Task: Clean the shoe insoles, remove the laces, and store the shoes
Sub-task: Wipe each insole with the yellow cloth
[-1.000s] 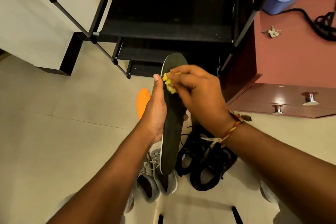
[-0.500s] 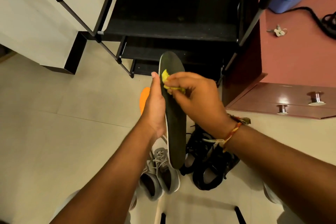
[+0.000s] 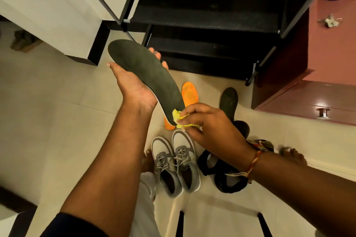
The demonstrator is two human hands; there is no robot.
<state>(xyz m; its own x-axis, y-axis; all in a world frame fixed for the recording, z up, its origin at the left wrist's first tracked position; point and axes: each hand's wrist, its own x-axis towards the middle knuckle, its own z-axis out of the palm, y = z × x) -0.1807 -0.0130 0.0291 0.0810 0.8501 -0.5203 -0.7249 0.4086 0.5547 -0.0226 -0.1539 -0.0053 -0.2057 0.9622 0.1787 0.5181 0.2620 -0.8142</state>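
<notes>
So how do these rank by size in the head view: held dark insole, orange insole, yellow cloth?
1. Held dark insole, though nearer the camera.
2. Orange insole, partly hidden.
3. Yellow cloth, partly covered.

My left arm stretches up from the lower left, forearm bare. My left hand point(image 3: 134, 88) lies palm up under the dark insole point(image 3: 146, 75), with the thumb out on the near side and the fingertips point(image 3: 156, 54) curling up past the far edge. My right arm slants across from the right, a thread band point(image 3: 254, 161) at the wrist. My right hand point(image 3: 210, 127) is knuckles up, fingers curled, pinching a yellow cloth point(image 3: 180, 119) against the near end of the dark insole.
</notes>
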